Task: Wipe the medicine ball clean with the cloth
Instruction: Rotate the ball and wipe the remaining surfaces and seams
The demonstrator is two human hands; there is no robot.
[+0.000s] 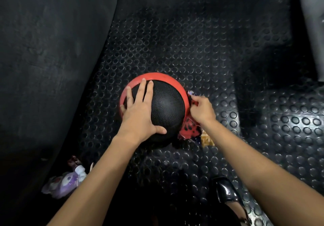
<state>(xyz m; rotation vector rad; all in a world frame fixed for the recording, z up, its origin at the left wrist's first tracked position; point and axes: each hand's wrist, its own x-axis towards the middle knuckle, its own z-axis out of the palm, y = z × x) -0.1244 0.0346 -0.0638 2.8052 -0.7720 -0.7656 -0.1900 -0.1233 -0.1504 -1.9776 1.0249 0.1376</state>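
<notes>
Nearest the camera: a glossy black shoe at lower right and a purple-and-white plush toy at lower left, both on the studded rubber floor. Two bare forearms reach fwd from the bottom edge.

Mid-frame: the ball, black pebbled body w/ a red band, sits on the floor approx. centre of view.

- Left hand: fingers spread wide and straight, palm flat on the ball's top-left, thumb across the near side. It steadies; it grips nothing.
- Right hand: fingers curled, bunching the cloth against the ball's right flank. The cloth is red w/ dark print; loose ends trail to the floor beside the ball.

Handling (judgement): the ball is prob. heavy and firm, and it is round, so it can roll under side pressure. The pebbled skin should give good friction, so a flat palm on top is an adequate hold. For turning, take it w/ both palms on opposite sides. The cloth is soft and light and folds to the curve.

Markings: no brand, label or legible text shows on the ball, cloth or shoe.

Beyond the ball: more floor, then a dark smooth wall at left.
</notes>
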